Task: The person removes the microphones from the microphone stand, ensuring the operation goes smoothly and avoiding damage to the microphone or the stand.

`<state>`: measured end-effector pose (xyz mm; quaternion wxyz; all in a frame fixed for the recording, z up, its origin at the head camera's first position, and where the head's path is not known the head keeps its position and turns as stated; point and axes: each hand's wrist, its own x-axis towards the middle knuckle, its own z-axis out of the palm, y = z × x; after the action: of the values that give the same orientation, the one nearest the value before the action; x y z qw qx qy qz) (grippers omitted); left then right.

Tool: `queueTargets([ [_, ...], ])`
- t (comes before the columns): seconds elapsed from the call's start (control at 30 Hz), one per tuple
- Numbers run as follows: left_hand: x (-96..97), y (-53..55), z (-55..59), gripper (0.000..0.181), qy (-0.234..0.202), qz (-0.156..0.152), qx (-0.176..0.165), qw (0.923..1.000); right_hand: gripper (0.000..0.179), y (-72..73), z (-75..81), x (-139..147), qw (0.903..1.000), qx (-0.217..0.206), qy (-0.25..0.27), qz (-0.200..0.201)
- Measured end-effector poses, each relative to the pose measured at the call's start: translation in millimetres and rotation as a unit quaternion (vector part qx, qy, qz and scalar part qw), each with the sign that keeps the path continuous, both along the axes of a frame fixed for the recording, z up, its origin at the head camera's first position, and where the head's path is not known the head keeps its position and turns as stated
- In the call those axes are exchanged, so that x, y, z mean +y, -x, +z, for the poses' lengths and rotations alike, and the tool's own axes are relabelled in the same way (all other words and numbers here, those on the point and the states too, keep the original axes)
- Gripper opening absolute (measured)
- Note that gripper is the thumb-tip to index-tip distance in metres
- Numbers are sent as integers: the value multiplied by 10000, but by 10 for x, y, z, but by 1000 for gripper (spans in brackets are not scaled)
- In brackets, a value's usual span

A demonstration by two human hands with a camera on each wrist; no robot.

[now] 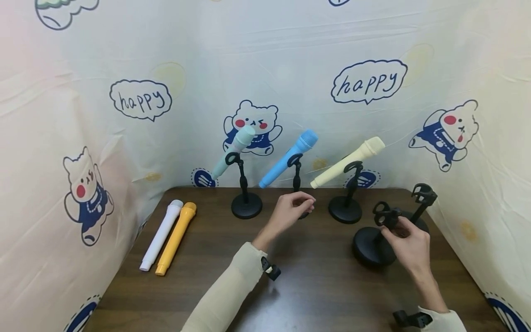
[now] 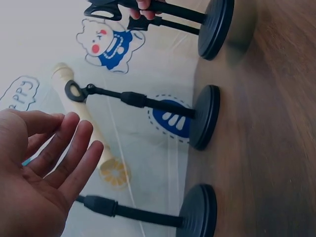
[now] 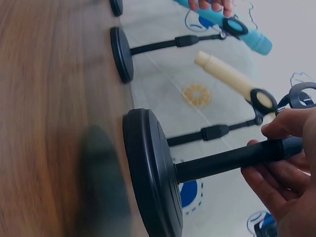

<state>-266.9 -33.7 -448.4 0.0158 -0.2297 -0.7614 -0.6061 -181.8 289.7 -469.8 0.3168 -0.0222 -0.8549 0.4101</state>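
Observation:
My right hand [image 1: 408, 244] grips the pole of a black microphone stand [image 3: 217, 165], thumb on one side and fingers on the other. Its round base [image 1: 373, 246] seems raised off the tabletop, and its clip holds no microphone. My left hand [image 1: 288, 212] holds nothing; its fingers [image 2: 74, 148] are loosely bent, in front of the stand that bears the blue microphone [image 1: 288, 159]. A cream microphone [image 1: 348, 161] and a mint-green microphone [image 1: 234, 150] rest tilted in their own stands. Behind the gripped stand is another black stand [image 1: 425, 198] with a bare clip.
A white microphone [image 1: 162, 235] and an orange microphone [image 1: 176, 240] lie side by side on the left of the brown table [image 1: 315, 286]. A printed cloth [image 1: 286, 60] hangs behind the table and along both sides.

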Motion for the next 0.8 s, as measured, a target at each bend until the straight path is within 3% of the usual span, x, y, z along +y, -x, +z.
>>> queueTargets([
  [0.3,334,91,35,19,539,-27,152,9984,23,-73,-7,270,9983,-239,-50,-534],
  [0.8,751,243,86,21,999,197,266,9944,31,-137,-52,665,9927,-800,169,-882],
])
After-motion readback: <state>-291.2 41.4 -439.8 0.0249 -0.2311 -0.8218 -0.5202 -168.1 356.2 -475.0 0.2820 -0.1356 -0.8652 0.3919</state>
